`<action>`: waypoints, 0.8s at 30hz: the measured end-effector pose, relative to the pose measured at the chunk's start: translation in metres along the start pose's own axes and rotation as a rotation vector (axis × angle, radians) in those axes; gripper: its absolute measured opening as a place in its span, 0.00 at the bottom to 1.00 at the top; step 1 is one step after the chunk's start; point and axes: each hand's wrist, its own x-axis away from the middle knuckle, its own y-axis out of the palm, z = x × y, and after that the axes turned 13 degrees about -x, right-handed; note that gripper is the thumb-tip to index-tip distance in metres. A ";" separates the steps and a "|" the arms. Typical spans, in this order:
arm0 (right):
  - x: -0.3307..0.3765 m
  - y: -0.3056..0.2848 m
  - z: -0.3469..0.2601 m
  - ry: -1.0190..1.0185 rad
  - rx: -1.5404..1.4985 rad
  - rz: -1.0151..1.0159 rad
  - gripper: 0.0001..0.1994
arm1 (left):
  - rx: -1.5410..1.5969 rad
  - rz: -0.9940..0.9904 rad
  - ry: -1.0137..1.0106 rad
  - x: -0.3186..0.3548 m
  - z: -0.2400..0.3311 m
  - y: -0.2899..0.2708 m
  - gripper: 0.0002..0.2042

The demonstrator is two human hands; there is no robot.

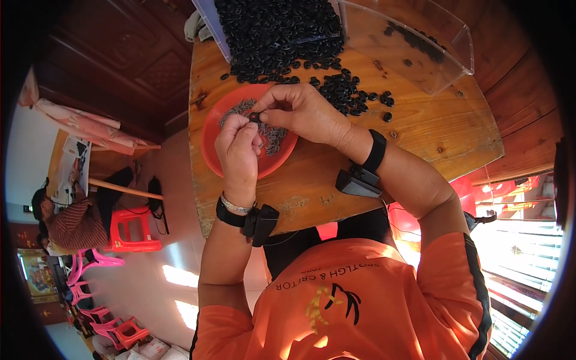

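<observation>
Black oval piece [255, 117], pinched by left hand [238, 147] and right hand [307, 113], above red bowl [211, 139]

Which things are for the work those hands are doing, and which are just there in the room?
Seem part of the work:
- small black piece in the fingers of the left hand and right hand
- red bowl of small grey bits
- heaped black pieces

Seem just there:
- red stool
- pink curtain
</observation>
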 end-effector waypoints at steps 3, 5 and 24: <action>0.000 -0.001 0.001 -0.005 0.008 -0.007 0.08 | 0.001 0.007 0.003 0.000 -0.001 0.001 0.05; 0.000 0.000 0.001 -0.006 0.006 -0.015 0.08 | 0.022 0.007 0.000 0.000 -0.001 0.000 0.05; 0.001 0.002 0.000 -0.028 0.021 0.026 0.08 | -0.043 -0.009 0.044 -0.001 -0.003 -0.001 0.06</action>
